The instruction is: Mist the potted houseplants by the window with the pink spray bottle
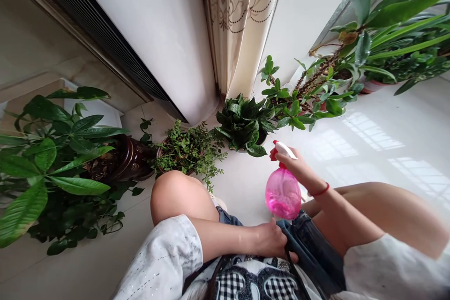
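My right hand is wrapped round the neck of a pink spray bottle with a white and red trigger head, held up in front of my knees. Its nozzle faces a dark leafy potted plant. My left hand rests in my lap against the denim shorts, fingers curled; whether it holds anything is hidden. A small-leaved plant in a low pot stands just beyond my left knee.
A large-leaved plant in a dark glazed pot stands at left. Thorny and long-leaved potted plants line the right wall. A white floor-standing unit and a curtain fill the corner. The floor is glossy white tile.
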